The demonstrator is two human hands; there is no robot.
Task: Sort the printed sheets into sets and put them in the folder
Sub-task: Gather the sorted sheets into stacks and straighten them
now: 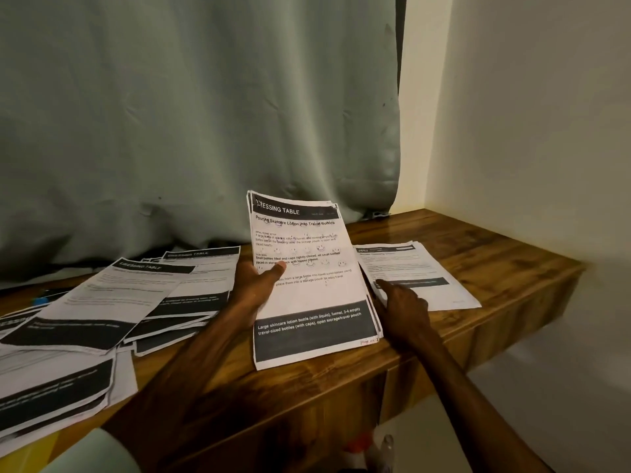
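Held sheet (309, 278): "Pouring Skincare Lotion into Travel Bottles"

Only the thumb of the left hand (254, 288) shows on the held stack of sheets (307, 295); its fingers are behind the paper. The right hand (404, 307) tucks its lower fingers behind the stack's edge, so their grip cannot be told. The scattered sheets (102, 302) run out of view leftward, print blurred, burying a blue thing (40, 299). The right pile (420, 268) reads too small. Under the table (495, 268), a red-and-clear object (368, 450) is a blur.
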